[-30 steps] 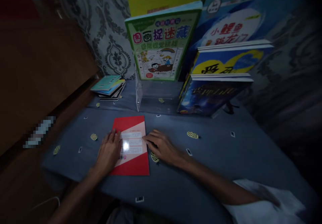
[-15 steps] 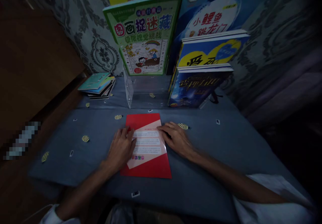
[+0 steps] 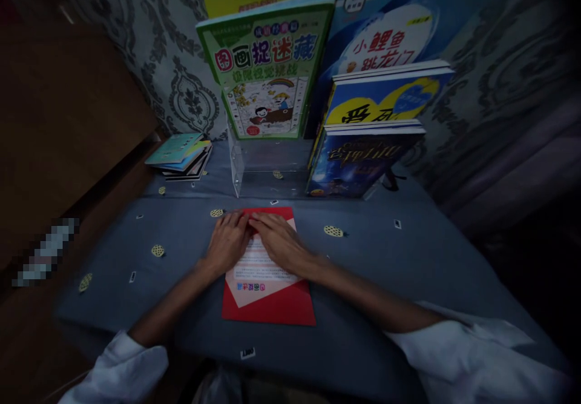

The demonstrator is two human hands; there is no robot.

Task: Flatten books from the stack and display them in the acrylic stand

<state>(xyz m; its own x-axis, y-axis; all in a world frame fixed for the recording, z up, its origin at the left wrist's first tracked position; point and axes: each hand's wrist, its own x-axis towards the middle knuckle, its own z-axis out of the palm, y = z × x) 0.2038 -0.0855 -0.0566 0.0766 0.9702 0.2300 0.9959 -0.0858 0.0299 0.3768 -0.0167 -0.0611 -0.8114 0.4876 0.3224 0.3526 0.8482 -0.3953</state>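
Note:
A red book with a pale printed panel lies flat on the blue cloth, its printing upside down to me. My left hand rests over its upper left part, fingers loosely spread and pointing away from me. Across the upper middle of the cover lies my right hand, palm down with fingers extended. The fingertips of both hands meet near the book's top left, and the hands cover part of the printed text. Neither hand is wrapped round anything.
Beyond the book, a clear stand holds a green picture book, a dark blue book and several others. A small stack of books lies at the back left. The cloth-covered table has pineapple prints.
My right hand has moved left from the book's right edge onto its cover, meeting my left hand. My left hand has shifted slightly up towards the book's top edge.

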